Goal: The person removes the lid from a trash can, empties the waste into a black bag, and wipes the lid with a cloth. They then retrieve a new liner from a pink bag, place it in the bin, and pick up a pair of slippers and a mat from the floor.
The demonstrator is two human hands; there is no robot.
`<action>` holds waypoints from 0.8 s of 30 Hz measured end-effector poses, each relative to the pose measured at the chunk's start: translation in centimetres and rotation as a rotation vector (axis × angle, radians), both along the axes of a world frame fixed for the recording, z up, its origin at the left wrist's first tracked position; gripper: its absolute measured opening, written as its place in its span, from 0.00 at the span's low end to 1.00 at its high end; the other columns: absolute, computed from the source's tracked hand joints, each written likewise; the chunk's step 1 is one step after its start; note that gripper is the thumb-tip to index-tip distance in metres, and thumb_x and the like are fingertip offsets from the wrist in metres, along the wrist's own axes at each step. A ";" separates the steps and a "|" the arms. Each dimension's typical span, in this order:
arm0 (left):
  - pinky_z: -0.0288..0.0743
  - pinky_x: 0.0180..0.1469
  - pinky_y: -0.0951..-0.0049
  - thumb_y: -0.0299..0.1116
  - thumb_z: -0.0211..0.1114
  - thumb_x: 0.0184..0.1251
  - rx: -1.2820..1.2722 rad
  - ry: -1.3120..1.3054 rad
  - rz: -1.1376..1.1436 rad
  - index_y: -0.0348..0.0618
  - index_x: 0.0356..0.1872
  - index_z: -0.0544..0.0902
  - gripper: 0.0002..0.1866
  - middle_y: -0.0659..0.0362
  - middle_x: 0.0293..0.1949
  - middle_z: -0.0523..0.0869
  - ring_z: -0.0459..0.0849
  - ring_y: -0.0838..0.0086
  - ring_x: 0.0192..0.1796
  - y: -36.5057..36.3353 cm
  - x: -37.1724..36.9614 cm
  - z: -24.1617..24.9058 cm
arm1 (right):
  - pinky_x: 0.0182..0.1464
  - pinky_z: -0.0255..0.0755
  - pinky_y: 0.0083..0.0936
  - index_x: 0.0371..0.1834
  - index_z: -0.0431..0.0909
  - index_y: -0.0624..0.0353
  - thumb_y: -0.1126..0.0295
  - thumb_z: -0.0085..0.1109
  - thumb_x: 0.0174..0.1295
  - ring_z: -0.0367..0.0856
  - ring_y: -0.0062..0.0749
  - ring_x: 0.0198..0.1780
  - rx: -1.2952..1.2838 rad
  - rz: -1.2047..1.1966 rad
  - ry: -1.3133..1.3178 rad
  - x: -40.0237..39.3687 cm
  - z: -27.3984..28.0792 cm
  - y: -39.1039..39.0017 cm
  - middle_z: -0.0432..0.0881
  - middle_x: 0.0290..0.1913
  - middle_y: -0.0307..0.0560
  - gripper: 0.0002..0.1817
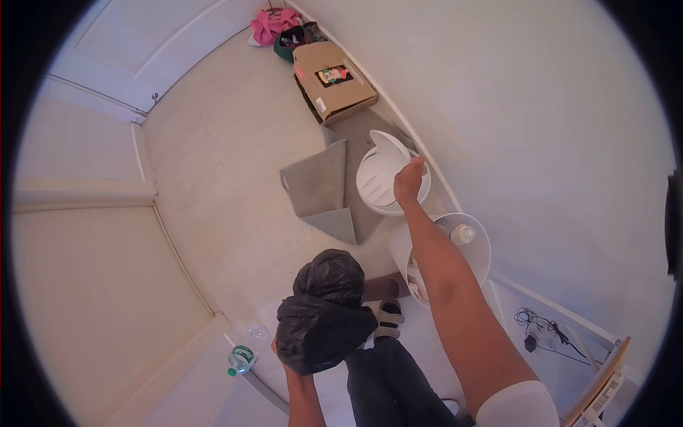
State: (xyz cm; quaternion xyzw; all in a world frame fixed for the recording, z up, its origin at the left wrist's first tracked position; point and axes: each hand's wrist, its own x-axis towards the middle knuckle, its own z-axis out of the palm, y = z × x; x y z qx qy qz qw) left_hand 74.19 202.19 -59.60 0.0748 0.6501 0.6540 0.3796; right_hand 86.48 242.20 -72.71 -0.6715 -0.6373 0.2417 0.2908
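My left hand is closed on a bulging black trash bag, held low in front of my legs; most of the fingers are hidden behind the plastic. Stretched forward, my right hand grips the edge of a round white bin lid with a raised flap. The lid is over a folded grey mat. Below my right forearm stands a white bin with its top uncovered. A pale bottle and some crumpled waste show inside it.
A cardboard box lies along the wall, with pink cloth beyond it. To my left is a green-capped plastic bottle on its side. Black cables hang at the right near a wooden edge. A white door stands far left.
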 end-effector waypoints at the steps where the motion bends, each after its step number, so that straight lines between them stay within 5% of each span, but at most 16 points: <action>1: 0.79 0.46 0.70 0.28 0.53 0.65 -0.021 0.026 -0.020 0.32 0.48 0.78 0.14 0.52 0.43 0.83 0.84 0.68 0.42 -0.3 0.1 -0.4 | 0.51 0.64 0.45 0.43 0.60 0.70 0.76 0.40 0.65 0.70 0.60 0.46 -0.007 -0.074 0.006 0.0 -0.8 -0.3 0.69 0.43 0.65 0.08; 12: 0.76 0.52 0.66 0.34 0.48 0.70 -0.218 0.431 -0.260 0.36 0.55 0.73 0.18 0.51 0.51 0.79 0.80 0.67 0.50 0.9 1.0 -1.5 | 0.50 0.71 0.43 0.53 0.55 0.72 0.78 0.47 0.59 0.74 0.59 0.46 -0.305 -0.376 0.012 0.8 -5.9 -2.2 0.72 0.44 0.68 0.21; 14: 0.74 0.56 0.62 0.36 0.44 0.71 0.213 -0.901 0.303 0.38 0.58 0.69 0.19 0.51 0.53 0.78 0.78 0.65 0.53 3.5 1.5 1.4 | 0.51 0.73 0.42 0.55 0.53 0.74 0.80 0.48 0.56 0.76 0.59 0.45 -0.586 -0.539 0.224 0.9 -7.3 -3.5 0.72 0.45 0.69 0.24; 17: 0.75 0.54 0.63 0.30 0.49 0.69 0.168 -0.814 0.243 0.37 0.56 0.70 0.17 0.51 0.49 0.79 0.81 0.65 0.50 5.4 2.0 3.9 | 0.39 0.79 0.40 0.49 0.56 0.66 0.84 0.44 0.52 0.79 0.47 0.41 -0.644 -0.652 0.455 1.1 -8.5 -5.1 0.74 0.41 0.61 0.19; 20: 0.76 0.54 0.65 0.22 0.55 0.61 0.291 -0.636 -0.041 0.37 0.53 0.71 0.17 0.50 0.48 0.80 0.82 0.66 0.48 6.4 1.3 4.5 | 0.36 0.78 0.35 0.51 0.60 0.66 0.82 0.41 0.55 0.77 0.38 0.33 -0.761 -0.676 0.835 0.1 -1.2 -7.4 0.72 0.35 0.54 0.18; 21: 0.77 0.49 0.72 0.16 0.61 0.53 0.167 -0.637 0.021 0.39 0.46 0.73 0.18 0.53 0.42 0.81 0.83 0.70 0.42 7.6 1.4 6.3 | 0.32 0.77 0.32 0.54 0.59 0.65 0.78 0.44 0.58 0.74 0.33 0.28 -0.843 -0.539 1.004 0.6 0.2 -8.1 0.70 0.34 0.50 0.19; 24: 0.75 0.44 0.77 0.15 0.64 0.51 0.100 -0.396 -0.007 0.42 0.41 0.74 0.16 0.58 0.37 0.80 0.81 0.75 0.37 8.3 1.2 7.0 | 0.22 0.64 0.21 0.54 0.66 0.61 0.67 0.52 0.64 0.61 0.21 0.20 -0.958 -0.166 1.359 3.3 8.0 -11.6 0.62 0.25 0.36 0.17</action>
